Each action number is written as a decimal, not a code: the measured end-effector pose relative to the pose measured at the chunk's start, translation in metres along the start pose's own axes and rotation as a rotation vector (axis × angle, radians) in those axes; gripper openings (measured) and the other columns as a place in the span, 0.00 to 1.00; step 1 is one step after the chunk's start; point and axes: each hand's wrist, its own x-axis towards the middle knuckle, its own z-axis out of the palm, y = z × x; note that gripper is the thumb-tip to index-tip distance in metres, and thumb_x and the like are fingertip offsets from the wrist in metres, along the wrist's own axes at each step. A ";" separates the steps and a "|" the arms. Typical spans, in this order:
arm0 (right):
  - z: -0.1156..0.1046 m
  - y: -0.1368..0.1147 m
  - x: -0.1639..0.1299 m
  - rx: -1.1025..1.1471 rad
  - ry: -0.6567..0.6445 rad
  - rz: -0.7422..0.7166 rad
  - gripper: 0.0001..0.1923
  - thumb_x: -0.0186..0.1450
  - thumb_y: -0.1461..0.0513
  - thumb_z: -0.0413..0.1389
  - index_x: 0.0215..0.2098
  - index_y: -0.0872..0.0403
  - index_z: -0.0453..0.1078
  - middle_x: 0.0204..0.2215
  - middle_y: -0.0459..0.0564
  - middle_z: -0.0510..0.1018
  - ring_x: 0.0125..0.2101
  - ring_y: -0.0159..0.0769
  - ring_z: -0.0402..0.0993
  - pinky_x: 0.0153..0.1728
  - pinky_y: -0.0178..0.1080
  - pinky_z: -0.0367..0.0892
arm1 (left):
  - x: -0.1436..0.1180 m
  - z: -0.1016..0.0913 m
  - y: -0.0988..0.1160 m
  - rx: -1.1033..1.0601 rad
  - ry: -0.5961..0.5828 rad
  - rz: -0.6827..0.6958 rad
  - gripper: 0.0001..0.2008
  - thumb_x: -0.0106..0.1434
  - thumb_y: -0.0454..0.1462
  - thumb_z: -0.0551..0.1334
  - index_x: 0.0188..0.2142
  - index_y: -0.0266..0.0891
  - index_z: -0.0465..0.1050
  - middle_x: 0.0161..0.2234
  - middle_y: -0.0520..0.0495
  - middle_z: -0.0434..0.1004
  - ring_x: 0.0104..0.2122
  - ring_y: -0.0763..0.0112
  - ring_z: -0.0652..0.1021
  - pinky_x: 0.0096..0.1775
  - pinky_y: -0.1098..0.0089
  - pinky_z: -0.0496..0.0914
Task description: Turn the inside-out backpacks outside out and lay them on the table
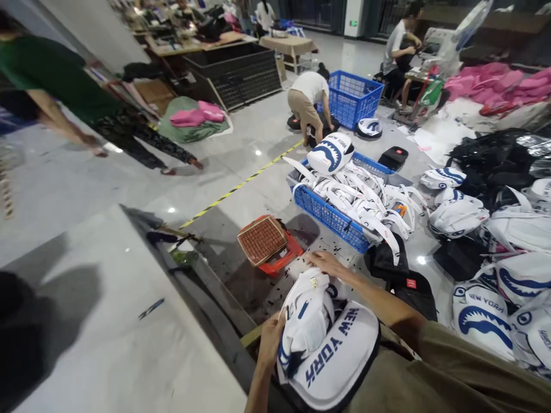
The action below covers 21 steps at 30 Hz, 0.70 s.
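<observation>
White shark backpack (321, 338) lies in the person's lap, the left hand (270, 338) pinching its edge and the right hand (327, 264) resting flat on top, so holding firmly should stop it slipping.

The soft fabric backpack (331, 350) was white with blue "NEW YORK" lettering and black edging. Bags heaped in the blue plastic lattice crate (329, 217) bore blue shark-mouth prints on white. The low plastic stool (269, 244) was red-orange with a brown woven-check top.
</observation>
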 end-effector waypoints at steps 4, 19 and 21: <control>0.006 0.039 -0.045 -0.013 0.160 0.105 0.28 0.81 0.47 0.42 0.48 0.53 0.81 0.49 0.57 0.87 0.51 0.47 0.80 0.53 0.42 0.70 | -0.006 0.011 -0.006 -0.006 0.163 0.130 0.41 0.47 0.77 0.67 0.20 0.41 0.70 0.22 0.50 0.65 0.31 0.65 0.65 0.33 0.67 0.62; -0.033 0.013 -0.051 -0.038 -0.042 0.078 0.36 0.73 0.31 0.51 0.23 0.49 0.64 0.20 0.44 0.68 0.24 0.34 0.62 0.27 0.38 0.56 | 0.008 -0.049 -0.045 -0.314 0.372 0.108 0.27 0.47 0.53 0.75 0.19 0.43 0.60 0.21 0.58 0.56 0.26 0.76 0.56 0.29 0.72 0.53; -0.016 0.008 -0.033 -0.214 -0.067 0.109 0.38 0.75 0.33 0.49 0.20 0.49 0.63 0.18 0.46 0.69 0.24 0.35 0.64 0.28 0.39 0.57 | 0.001 -0.057 -0.064 -0.315 0.408 0.053 0.24 0.44 0.51 0.74 0.19 0.43 0.61 0.20 0.59 0.56 0.26 0.76 0.57 0.28 0.72 0.52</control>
